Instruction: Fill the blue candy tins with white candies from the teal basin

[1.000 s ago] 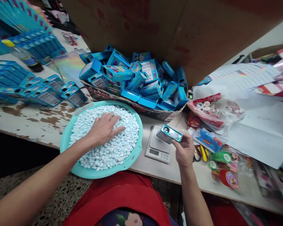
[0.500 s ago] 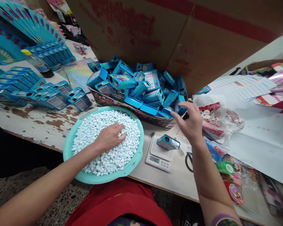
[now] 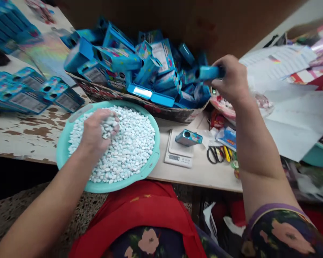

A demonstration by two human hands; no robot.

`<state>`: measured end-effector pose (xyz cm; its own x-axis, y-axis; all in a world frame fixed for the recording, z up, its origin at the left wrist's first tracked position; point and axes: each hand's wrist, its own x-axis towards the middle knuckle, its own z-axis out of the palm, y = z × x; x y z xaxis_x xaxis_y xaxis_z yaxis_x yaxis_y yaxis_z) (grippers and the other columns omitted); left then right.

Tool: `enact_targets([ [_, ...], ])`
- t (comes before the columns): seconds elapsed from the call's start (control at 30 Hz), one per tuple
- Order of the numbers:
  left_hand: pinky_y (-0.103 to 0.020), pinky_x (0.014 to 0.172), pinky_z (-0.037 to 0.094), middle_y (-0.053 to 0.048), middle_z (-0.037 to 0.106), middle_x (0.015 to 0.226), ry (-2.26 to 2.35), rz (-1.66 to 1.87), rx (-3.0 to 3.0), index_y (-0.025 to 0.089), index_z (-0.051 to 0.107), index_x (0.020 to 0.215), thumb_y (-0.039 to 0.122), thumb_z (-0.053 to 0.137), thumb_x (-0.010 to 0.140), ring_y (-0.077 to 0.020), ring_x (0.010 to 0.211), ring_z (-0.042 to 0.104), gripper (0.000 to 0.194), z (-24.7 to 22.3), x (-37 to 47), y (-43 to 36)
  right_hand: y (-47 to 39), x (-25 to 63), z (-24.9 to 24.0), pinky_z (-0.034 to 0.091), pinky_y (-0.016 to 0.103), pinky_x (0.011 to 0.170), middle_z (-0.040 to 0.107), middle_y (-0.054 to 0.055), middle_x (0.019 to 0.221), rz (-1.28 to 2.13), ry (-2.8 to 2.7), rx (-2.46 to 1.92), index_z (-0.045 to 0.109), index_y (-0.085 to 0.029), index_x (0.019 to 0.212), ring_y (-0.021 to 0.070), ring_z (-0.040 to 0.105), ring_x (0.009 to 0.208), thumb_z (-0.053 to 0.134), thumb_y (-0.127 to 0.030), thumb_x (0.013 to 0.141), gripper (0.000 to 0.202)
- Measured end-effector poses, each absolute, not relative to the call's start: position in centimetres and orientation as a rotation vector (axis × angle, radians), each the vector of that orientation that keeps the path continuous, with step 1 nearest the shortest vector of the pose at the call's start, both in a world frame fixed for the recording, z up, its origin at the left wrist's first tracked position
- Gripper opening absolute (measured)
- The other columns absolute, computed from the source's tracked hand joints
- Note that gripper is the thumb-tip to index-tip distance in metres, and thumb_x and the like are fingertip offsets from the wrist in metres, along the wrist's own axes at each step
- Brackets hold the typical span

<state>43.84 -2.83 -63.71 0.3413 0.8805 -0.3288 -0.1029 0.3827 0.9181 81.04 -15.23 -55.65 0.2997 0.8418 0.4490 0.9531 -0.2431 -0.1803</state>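
Note:
My left hand (image 3: 97, 130) is cupped around a handful of pale blue candies above the left part of a turquoise basin (image 3: 157, 143), which is full of the same candies (image 3: 131, 150). My right hand (image 3: 231, 77) grips a small blue box (image 3: 208, 72), slightly blurred, over the right end of a carton (image 3: 110, 94) heaped with similar blue boxes (image 3: 118, 59). Another blue box (image 3: 188, 138) rests on a white digital scale (image 3: 178, 159), right of the basin.
Scissors (image 3: 215, 154) and a yellow-handled tool (image 3: 227, 153) lie right of the scale. Rows of blue boxes (image 3: 29, 96) stand at left. A large cardboard sheet (image 3: 177, 18) rises behind the carton. Papers (image 3: 298, 118) and bagged sweets (image 3: 261, 102) lie at right.
My left hand has closed on candies and lifted leftward. My right hand has moved up and taken hold of a blue box. The view has shifted down and closer.

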Motion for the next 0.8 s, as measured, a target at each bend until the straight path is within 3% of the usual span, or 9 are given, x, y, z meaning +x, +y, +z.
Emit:
enact_targets([
  [0.1, -0.021, 0.033, 0.025, -0.007, 0.058, 0.068, 0.942, 0.71, 0.73, 0.018, 0.06, 0.074, 0.041, 0.057, 0.074, -0.0139, 0.054, 0.047, 0.023, -63.2, 43.6, -2.0, -20.0, 78.0, -55.4, 0.048, 0.028, 0.08, 0.065, 0.006, 0.106, -0.201, -1.277, -1.903, 0.056, -0.019, 0.11, 0.0139, 0.059, 0.09, 0.071, -0.039, 0.078, 0.041],
  [0.2, -0.019, 0.03, 0.027, -0.006, 0.056, 0.065, 0.904, 0.702, 0.566, 0.018, 0.059, 0.073, 0.045, 0.053, 0.081, -0.0127, 0.05, 0.045, 0.029, -62.9, 43.1, -1.7, -25.5, 72.2, -58.2, 0.051, 0.032, 0.085, 0.062, 0.004, 0.115, -0.004, -1.024, -1.592, 0.049, -0.027, 0.122, 0.0175, 0.061, 0.1, 0.072, -0.041, 0.077, 0.053],
  [0.33, -0.017, 0.032, 0.034, -0.007, 0.059, 0.07, 0.881, 0.752, 0.454, 0.017, 0.058, 0.08, 0.042, 0.041, 0.091, -0.0121, 0.053, 0.052, 0.032, -62.6, 43.0, -1.9, -30.7, 64.0, -64.2, 0.055, 0.037, 0.076, 0.068, 0.004, 0.095, 0.354, -0.66, -1.522, 0.059, -0.025, 0.105, 0.0214, 0.066, 0.084, 0.081, -0.04, 0.066, 0.047],
  [0.5, -0.014, 0.033, 0.034, -0.003, 0.056, 0.067, 0.857, 0.711, 0.354, 0.019, 0.053, 0.08, 0.041, 0.043, 0.093, -0.0102, 0.05, 0.052, 0.028, -63.0, 43.5, -2.2, -30.3, 59.2, -67.3, 0.055, 0.042, 0.081, 0.07, 0.005, 0.101, 0.66, -0.336, -1.337, 0.056, -0.025, 0.108, 0.0234, 0.068, 0.088, 0.08, -0.048, 0.064, 0.055],
  [0.6, -0.015, 0.031, 0.031, -0.003, 0.054, 0.065, 0.853, 0.672, 0.321, 0.018, 0.05, 0.077, 0.037, 0.043, 0.092, -0.0107, 0.047, 0.051, 0.025, -63.0, 43.8, -2.6, -28.1, 59.0, -66.8, 0.056, 0.04, 0.077, 0.071, 0.003, 0.091, 0.739, -0.405, -1.361, 0.058, -0.024, 0.101, 0.0217, 0.068, 0.08, 0.081, -0.047, 0.063, 0.05],
  [0.8, -0.014, 0.03, 0.025, 0.001, 0.049, 0.057, 0.694, 0.662, 0.315, 0.018, 0.048, 0.073, 0.033, 0.052, 0.087, -0.0085, 0.038, 0.045, 0.021, -60.8, 44.1, -2.8, -22.3, 59.3, -63.9, 0.052, 0.03, 0.074, 0.067, -0.001, 0.085, 0.585, -0.899, -1.598, 0.063, -0.024, 0.097, 0.017, 0.062, 0.077, 0.085, -0.036, 0.061, 0.044],
])
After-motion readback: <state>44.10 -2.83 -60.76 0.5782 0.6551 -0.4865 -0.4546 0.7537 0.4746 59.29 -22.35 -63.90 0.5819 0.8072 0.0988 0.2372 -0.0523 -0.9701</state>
